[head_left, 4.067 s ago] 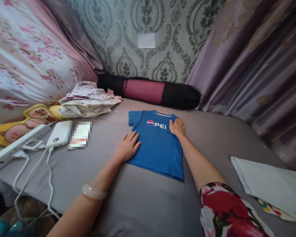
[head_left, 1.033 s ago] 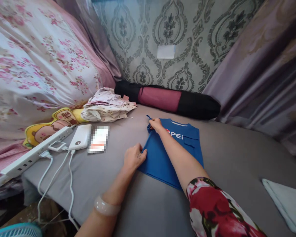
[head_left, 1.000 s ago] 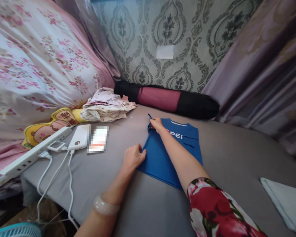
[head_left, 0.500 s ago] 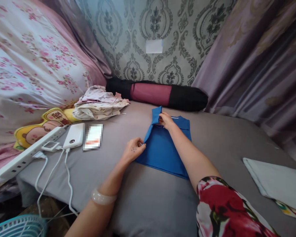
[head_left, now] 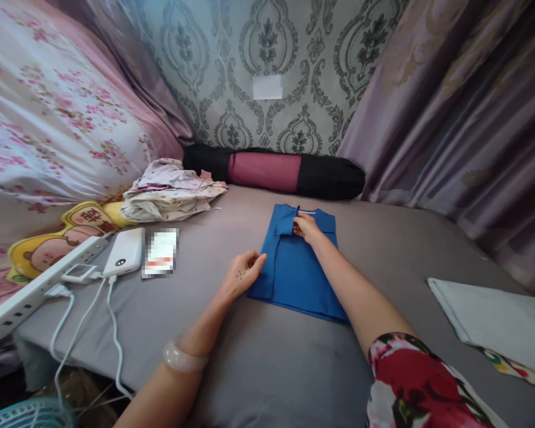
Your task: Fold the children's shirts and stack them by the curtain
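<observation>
A small blue T-shirt [head_left: 296,270] lies on the grey bed sheet [head_left: 267,356] with both side edges folded inward, so its logo is hidden. My right hand [head_left: 306,226] rests near the collar and pinches the folded-in left sleeve. My left hand [head_left: 243,273] sits at the shirt's left edge, fingers curled and touching the fold; whether it grips the cloth is unclear. A pale bangle [head_left: 181,358] is on my left wrist.
A pile of floral clothes [head_left: 172,191] and a black-and-maroon roll bag [head_left: 274,170] lie at the back. A power bank [head_left: 121,259], power strip [head_left: 40,285] and cables sit at left. Folded white cloth [head_left: 494,324] lies at right. Curtains hang on the right.
My right hand has brought the shirt's left sleeve and side over the middle and laid it flat; the logo is now covered. The view has shifted slightly.
</observation>
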Tool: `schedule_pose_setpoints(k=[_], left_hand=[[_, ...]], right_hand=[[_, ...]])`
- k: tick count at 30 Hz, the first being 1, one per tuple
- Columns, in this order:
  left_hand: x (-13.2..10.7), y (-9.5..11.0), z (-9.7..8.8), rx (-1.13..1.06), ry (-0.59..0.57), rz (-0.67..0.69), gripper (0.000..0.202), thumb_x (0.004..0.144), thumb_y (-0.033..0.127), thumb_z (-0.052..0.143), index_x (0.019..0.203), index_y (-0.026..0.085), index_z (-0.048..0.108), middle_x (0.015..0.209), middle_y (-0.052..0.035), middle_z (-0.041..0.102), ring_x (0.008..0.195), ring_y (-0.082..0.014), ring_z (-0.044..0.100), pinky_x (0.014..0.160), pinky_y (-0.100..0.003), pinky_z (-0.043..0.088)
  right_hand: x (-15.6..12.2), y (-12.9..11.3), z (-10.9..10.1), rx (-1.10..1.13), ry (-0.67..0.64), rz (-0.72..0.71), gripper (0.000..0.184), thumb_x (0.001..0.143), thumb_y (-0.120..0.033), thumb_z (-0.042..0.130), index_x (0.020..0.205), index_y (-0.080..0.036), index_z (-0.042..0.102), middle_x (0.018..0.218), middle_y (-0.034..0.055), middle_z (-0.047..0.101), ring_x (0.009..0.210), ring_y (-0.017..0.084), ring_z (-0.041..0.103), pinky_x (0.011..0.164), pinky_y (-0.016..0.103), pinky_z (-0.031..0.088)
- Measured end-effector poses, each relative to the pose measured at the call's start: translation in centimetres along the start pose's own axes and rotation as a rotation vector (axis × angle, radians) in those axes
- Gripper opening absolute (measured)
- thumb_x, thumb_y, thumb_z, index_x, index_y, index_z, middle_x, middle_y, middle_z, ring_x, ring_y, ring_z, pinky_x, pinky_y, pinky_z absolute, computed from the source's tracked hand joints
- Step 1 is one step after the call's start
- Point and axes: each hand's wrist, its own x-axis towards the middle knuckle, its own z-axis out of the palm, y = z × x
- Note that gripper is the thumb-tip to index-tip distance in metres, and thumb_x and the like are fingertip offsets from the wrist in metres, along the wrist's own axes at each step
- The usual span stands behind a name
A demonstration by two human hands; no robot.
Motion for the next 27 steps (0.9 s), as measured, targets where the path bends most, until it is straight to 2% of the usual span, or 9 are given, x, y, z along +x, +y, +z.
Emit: schedule_pose_setpoints(k=[5,8,11,13,16,18,20,23,27], left_hand=[[0.1,-1.2,0.3,0.271,0.053,0.239,0.019,0.088,0.028,0.048,0.09,0.019,0.065,0.092,-0.0053,0.067,0.088,-0.0191,0.058,0.085,-0.032,0.045],[0.2,-1.9,0.7,0.358,0.031,0.348,0.021,0.089,0.027,0.049,0.104,0.02,0.063,0.112,-0.0078,0.064,0.105,-0.0218,0.055,0.096,-0.037,0.042],[0.1,-2.4,1.1,0.413,-0.024,0.394,0.028,0.092,0.03,0.047,0.116,0.022,0.058,0.125,-0.008,0.059,0.119,-0.023,0.05,0.103,-0.04,0.04],[0.0,-2.5,1.3,0.435,-0.055,0.414,0.033,0.094,0.033,0.044,0.122,0.021,0.055,0.132,-0.0085,0.056,0.128,-0.0237,0.044,0.107,-0.042,0.037],[-0.1,-2.3,1.6,0.468,-0.092,0.427,0.039,0.097,0.037,0.039,0.128,0.018,0.051,0.138,-0.0102,0.051,0.135,-0.0249,0.037,0.112,-0.044,0.032],[-0.2,-2.0,1.7,0.492,-0.122,0.425,0.043,0.098,0.04,0.036,0.131,0.016,0.05,0.141,-0.0107,0.049,0.138,-0.0253,0.034,0.115,-0.045,0.028],[-0.3,-1.6,1.8,0.512,-0.158,0.418,0.046,0.098,0.042,0.035,0.133,0.016,0.048,0.144,-0.011,0.046,0.14,-0.0254,0.031,0.116,-0.046,0.025],[-0.4,-1.2,1.8,0.532,-0.204,0.407,0.052,0.098,0.046,0.033,0.137,0.015,0.045,0.147,-0.0122,0.042,0.142,-0.0254,0.027,0.117,-0.048,0.023],[-0.5,-1.2,1.8,0.543,-0.245,0.389,0.059,0.097,0.05,0.031,0.145,0.016,0.035,0.152,-0.013,0.034,0.143,-0.0249,0.025,0.117,-0.048,0.022]], right_hand=[[0.1,0.3,-0.3,-0.072,0.015,0.02,0.016,0.079,-0.004,0.054,0.09,-0.014,0.059,0.046,-0.0065,0.052,0.04,0.009,0.052,0.042,0.017,0.046],[0.4,0.4,-0.6,-0.147,0.045,0.009,0.019,0.075,-0.003,0.056,0.09,-0.014,0.058,0.046,-0.0057,0.053,0.04,0.01,0.053,0.04,0.018,0.045],[0.6,0.4,-1.1,-0.228,0.101,-0.015,0.026,0.072,-0.004,0.06,0.096,-0.014,0.06,0.053,-0.002,0.059,0.047,0.014,0.059,0.044,0.021,0.048],[0.6,0.3,-1.4,-0.309,0.168,-0.096,0.032,0.072,-0.006,0.061,0.103,-0.014,0.061,0.069,0.0039,0.066,0.064,0.018,0.065,0.056,0.025,0.052],[0.5,0.2,-1.0,-0.59,0.258,-0.396,0.034,0.081,-0.009,0.054,0.114,-0.013,0.061,0.105,0.0132,0.067,0.1,0.022,0.063,0.086,0.032,0.05],[0.4,0.2,-0.1,-0.796,0.203,-0.579,0.034,0.087,-0.011,0.047,0.117,-0.013,0.062,0.119,0.0142,0.063,0.113,0.023,0.057,0.098,0.033,0.043],[0.7,0.1,1.0,-0.915,0.077,-0.635,0.033,0.09,-0.013,0.043,0.116,-0.014,0.064,0.121,0.0123,0.063,0.117,0.022,0.055,0.102,0.032,0.039],[1.6,-0.2,2.6,-1.02,-0.015,-0.601,0.034,0.093,-0.015,0.041,0.117,-0.016,0.065,0.119,0.0106,0.065,0.116,0.021,0.055,0.099,0.029,0.039],[3.7,-1.1,3.9,-1.071,0.015,-0.565,0.033,0.094,-0.017,0.042,0.118,-0.018,0.065,0.119,0.0112,0.065,0.115,0.023,0.056,0.096,0.031,0.04]])
